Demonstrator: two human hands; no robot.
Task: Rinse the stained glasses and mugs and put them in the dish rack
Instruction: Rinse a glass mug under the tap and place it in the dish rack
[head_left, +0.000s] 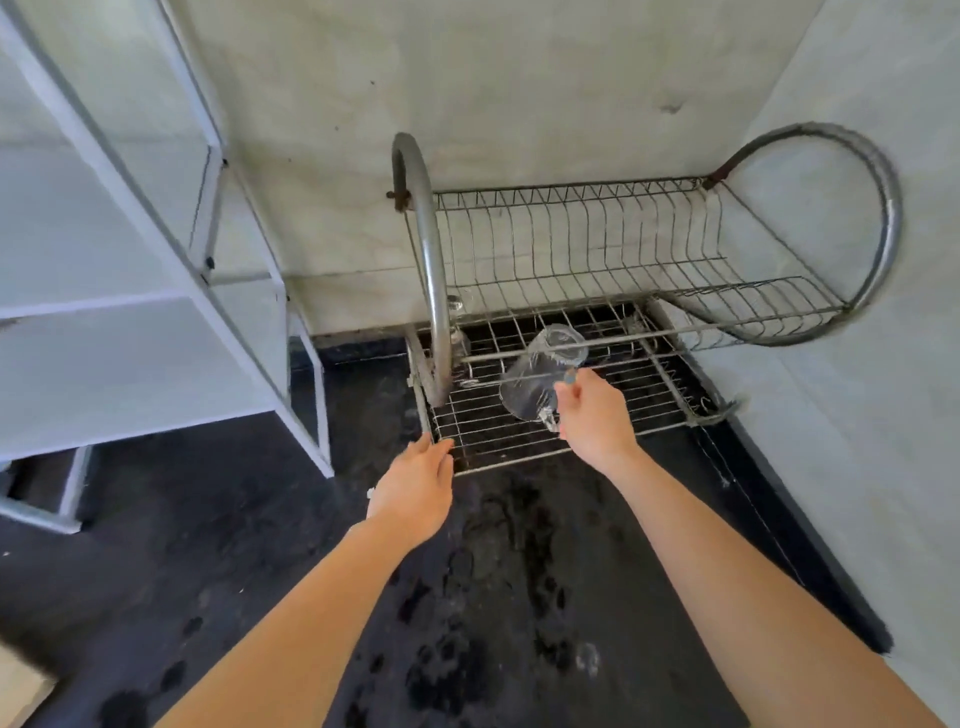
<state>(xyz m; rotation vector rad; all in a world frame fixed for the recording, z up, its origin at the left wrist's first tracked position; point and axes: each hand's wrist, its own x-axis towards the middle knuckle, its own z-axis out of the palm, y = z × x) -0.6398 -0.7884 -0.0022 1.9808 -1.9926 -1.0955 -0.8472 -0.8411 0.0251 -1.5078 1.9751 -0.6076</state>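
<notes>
Placing step: glass mug (530, 387) almost racked, glasses (460, 340) already at the dish rack's (571, 244) back-left.
Your right hand (592, 415) grips the mug tilted just above the rack's lower grid; left hand (415, 483) rests loose-fingered on the rack's front edge.

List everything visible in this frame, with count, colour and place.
dish rack: one, bare metal, two tiers, on the counter in the corner.
glass mug: one, clear, tilted over the rack's lower tier.
other glasses: apparently two, clear, lower tier's back left, by the hoop.
counter: one, black, wet patches.
shelf unit: one, white, at left.
walls: pale grey, behind and at right.
left hand: touches the rack's front left corner.
right hand: grips the mug.
</notes>
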